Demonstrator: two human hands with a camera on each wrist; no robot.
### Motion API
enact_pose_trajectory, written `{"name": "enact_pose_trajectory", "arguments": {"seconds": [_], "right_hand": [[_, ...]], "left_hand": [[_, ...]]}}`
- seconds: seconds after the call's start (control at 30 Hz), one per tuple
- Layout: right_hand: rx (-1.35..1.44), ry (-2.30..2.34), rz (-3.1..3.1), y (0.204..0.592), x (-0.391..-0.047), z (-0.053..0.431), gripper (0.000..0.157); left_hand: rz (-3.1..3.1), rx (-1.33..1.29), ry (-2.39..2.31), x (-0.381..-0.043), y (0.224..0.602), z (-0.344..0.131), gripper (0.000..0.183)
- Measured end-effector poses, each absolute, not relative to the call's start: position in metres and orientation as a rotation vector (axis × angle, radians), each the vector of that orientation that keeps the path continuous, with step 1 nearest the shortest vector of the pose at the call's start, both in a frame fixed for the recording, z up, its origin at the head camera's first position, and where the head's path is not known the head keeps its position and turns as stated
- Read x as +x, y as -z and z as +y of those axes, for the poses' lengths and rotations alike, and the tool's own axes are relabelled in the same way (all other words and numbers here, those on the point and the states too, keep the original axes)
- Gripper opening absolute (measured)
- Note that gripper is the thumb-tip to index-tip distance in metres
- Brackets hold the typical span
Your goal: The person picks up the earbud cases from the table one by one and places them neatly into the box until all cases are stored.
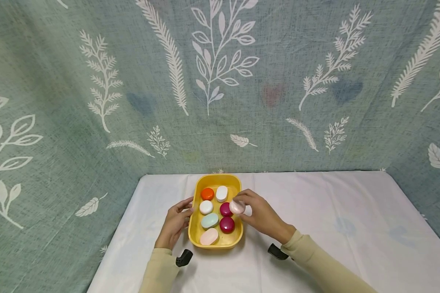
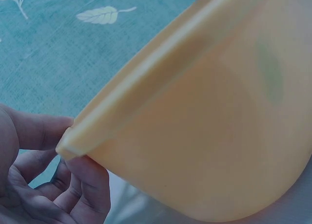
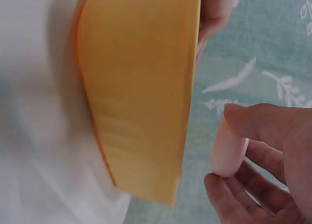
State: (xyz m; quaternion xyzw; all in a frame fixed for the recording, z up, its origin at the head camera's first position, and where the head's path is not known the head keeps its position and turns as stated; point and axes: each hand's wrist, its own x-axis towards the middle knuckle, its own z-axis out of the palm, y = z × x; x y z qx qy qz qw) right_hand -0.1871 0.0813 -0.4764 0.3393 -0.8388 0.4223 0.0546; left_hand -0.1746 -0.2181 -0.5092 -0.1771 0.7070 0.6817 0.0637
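Observation:
A yellow plastic tub (image 1: 216, 245) stands on the white table and holds several bars of soap. My left hand (image 1: 174, 223) pinches the tub's left rim, thumb and a finger on either side in the left wrist view. Between the thumb and fingers of my right hand (image 1: 258, 211) is a pale pink soap bar (image 1: 237, 206), held above the tub's right edge. In the right wrist view that soap bar (image 3: 229, 148) is on edge, apart from the tub (image 3: 141, 97). Beneath it, a dark red soap bar (image 1: 225, 209) is partly hidden.
Inside the tub lie an orange soap bar (image 1: 207, 194), two white ones (image 1: 221, 193), a mint one (image 1: 210, 220), another dark red one (image 1: 227, 224) and a pink one (image 1: 209, 236). A leaf-patterned green cloth (image 1: 220, 134) hangs behind the table (image 1: 333, 228).

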Motion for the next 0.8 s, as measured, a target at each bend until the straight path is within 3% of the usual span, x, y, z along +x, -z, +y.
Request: {"name": "enact_pose_trajectory", "arguments": {"seconds": [0.8], "right_hand": [[1.305,-1.202,-2.67,0.477,-0.181,0.056,0.037]], "left_hand": [[2.122,-0.518,-2.088,-0.173,0.508,-0.218,0.045]]}}
